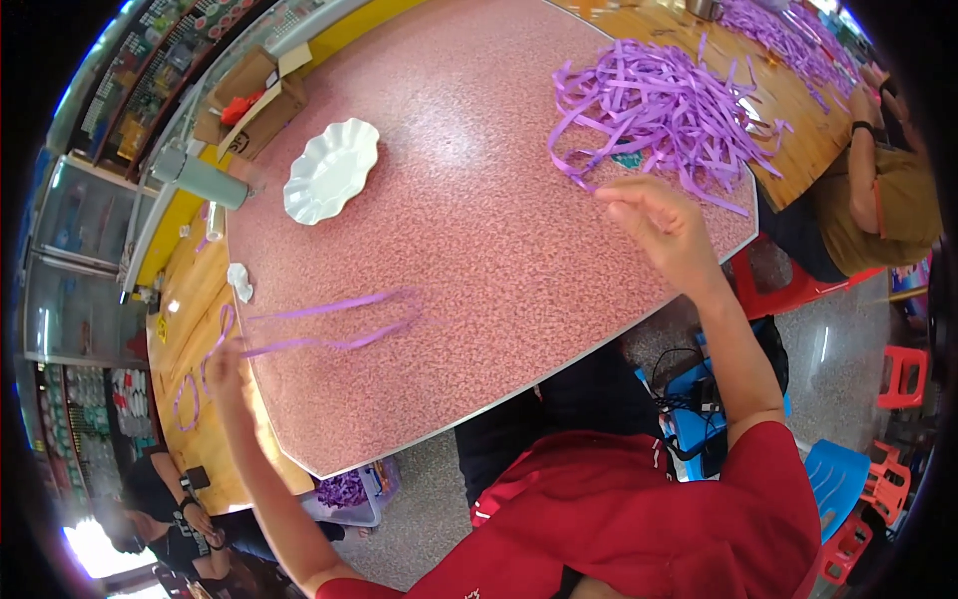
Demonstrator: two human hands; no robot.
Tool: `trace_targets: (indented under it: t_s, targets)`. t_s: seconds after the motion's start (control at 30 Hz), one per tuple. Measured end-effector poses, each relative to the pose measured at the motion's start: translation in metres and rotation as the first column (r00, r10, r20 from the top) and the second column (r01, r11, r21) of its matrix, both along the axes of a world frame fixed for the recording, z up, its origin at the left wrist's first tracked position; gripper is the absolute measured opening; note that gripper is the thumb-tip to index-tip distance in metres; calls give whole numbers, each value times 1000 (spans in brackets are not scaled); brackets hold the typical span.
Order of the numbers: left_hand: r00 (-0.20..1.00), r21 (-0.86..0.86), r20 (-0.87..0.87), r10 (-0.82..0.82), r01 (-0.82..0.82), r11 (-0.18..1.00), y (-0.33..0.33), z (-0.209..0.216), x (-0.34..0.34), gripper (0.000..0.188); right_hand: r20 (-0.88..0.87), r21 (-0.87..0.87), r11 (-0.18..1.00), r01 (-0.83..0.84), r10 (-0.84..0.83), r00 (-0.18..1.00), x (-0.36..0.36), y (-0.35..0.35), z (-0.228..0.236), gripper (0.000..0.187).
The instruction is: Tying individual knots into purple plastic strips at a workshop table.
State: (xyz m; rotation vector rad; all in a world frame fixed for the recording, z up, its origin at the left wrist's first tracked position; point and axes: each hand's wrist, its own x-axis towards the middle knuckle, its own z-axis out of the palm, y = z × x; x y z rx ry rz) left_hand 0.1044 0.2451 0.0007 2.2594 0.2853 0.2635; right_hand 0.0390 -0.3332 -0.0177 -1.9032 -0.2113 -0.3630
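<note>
A long purple ribbon (pixel 344 303) trails in a loop over the left part of the pink speckled table (pixel 479 299), partly smeared by motion. My left hand (pixel 228 364) is closed on this ribbon at the table's left edge, and more of it hangs in curls beyond the fingers. To the right lies a big tangled heap of purple ribbons (pixel 659 110). My right hand (pixel 661 228) hovers at the heap's near side, thumb and forefinger pinched at the end of one ribbon strand that loops out of it.
A white scalloped dish (pixel 332 172), a green bottle (pixel 200 178) and an open cardboard box (pixel 261 105) stand at the far left. Crumpled white tissue (pixel 239 283) lies near the left edge. Other people sit at both sides; a red stool (pixel 768 285) stands at right.
</note>
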Motion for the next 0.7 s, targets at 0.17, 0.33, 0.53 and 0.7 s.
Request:
trace_targets:
  t_s: [0.17,0.33,0.53,0.7]
  targets:
    - [922,91,277,270,-305,948,284,59,7,40,137,-169,974,151,-129,982,15,-10,-4,18]
    - [904,359,272,329,-413,837,283,53,23,65,170,-308,927,212,-166,971,25,-11,-13,20]
    - [967,-76,160,-198,212,974,-38,-12,15,46,246,-572,774,272,-155,957,34,-18,-20,20]
    - [799,-87,226,-558,587,805,-184,-15,-17,46,252,-682,697,222,-61,966,41,-14,-14,13]
